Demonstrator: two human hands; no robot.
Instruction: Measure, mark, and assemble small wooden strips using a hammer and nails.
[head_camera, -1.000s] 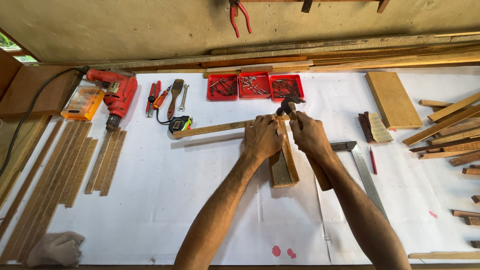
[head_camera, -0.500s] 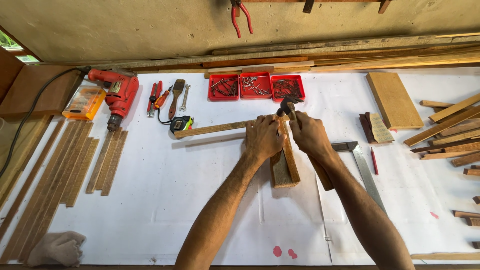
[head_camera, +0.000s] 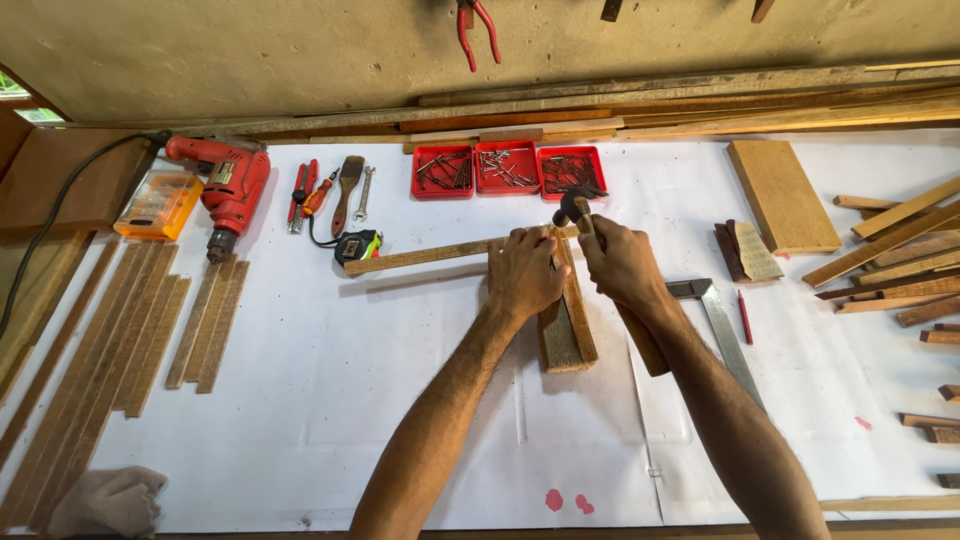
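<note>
The left hand (head_camera: 525, 272) presses down on a wooden block (head_camera: 566, 325) in the middle of the white-covered bench (head_camera: 330, 400), fingers curled closed over the block's far end where a long wooden strip (head_camera: 420, 257) crosses it; whether a nail is pinched between the fingertips cannot be told. The right hand (head_camera: 625, 265), just right of the block, is wrapped tightly round the wooden handle of a hammer (head_camera: 590, 225), whose dark head sits just beyond the block's far end, above the joint. Beyond the block, near the wall, stand three red trays (head_camera: 508, 168) of nails and screws. Left of the block, past the strip's free end, lie a yellow tape measure (head_camera: 360, 245), a brush (head_camera: 346, 185), screwdrivers and a red electric drill (head_camera: 228, 190). Right of the block a steel try square (head_camera: 725, 325) and a red pencil (head_camera: 745, 318) lie on the bench, with a flat board (head_camera: 782, 195) farther off.
</note>
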